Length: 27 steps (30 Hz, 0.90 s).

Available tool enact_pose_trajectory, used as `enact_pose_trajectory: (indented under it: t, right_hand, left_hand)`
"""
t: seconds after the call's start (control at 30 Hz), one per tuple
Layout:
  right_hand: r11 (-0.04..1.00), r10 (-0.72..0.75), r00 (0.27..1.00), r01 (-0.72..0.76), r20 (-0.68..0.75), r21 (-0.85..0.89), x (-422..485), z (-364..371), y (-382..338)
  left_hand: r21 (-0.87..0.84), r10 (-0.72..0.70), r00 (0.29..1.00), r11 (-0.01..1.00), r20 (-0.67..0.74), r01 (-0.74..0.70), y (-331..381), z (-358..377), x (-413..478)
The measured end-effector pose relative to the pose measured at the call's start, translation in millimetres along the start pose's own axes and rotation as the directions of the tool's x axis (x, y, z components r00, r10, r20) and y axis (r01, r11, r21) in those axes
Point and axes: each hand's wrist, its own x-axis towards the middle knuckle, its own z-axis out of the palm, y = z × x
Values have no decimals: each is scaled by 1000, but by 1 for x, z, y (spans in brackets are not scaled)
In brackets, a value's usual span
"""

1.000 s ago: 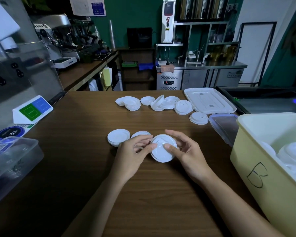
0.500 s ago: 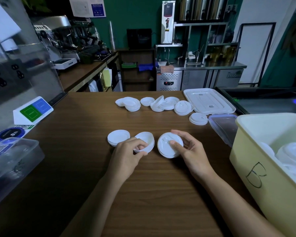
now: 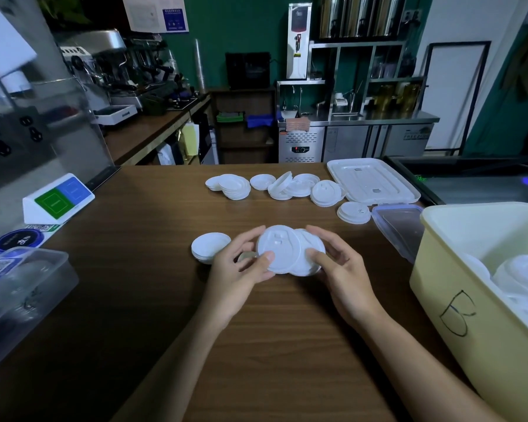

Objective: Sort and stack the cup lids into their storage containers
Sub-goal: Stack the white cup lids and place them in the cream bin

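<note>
change | left lid [image 3: 279, 249] brought onto right lid [image 3: 313, 254] (previously apart) | left hand [image 3: 238, 269] and right hand [image 3: 342, 269] closer

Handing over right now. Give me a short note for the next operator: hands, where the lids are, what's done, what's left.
Left hand grips a large lid. Right hand grips a second lid, partly under the first.
A small stack lies on the table left of the hands. Loose lids sit in a row at the far side.
Done: some lids lie in the yellow bin marked B.
Left: probably nest the held pair, bin it, then sort the rest.
</note>
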Motion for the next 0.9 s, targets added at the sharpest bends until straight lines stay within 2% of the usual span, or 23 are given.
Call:
enact_pose_trajectory:
  t: [0.1,0.27,0.4,0.47,0.63,0.77,0.83,0.9]
  right_hand:
    - [998,44,999,-44,8,39,-3,7,-5]
    - [1000,-2,999,1,37,24,-8,12,-9]
    - [1000,-25,998,25,53,-1,-7,13,-8]
    - [1000,-12,998,12,57,9,-6,12,-8]
    - [999,25,993,-30,115,42,-7,11,-8]
    - [999,42,988,-45,148,16,-6,8,-7]
    - [999,37,989,-34,145,-22,-5,7,-7]
    - [999,35,994,-30,107,-42,-4,4,-7]
  left_hand:
    - [108,33,999,994,-33,-29,-8,8,-1]
    - [323,130,989,941,-69,-101,-15,11,-3]
    - [422,223,970,892,-95,-164,-13,12,-3]
    - [403,227,969,899,-100,-169,-14,8,0]
    - [188,21,999,982,-45,-13,-11,1,6]
    - [147,31,999,989,-29,-26,-9,0,6]
    - [257,90,996,963,-28,-80,-8,-3,5]
    - [535,244,969,814,36,-225,-10,-11,7]
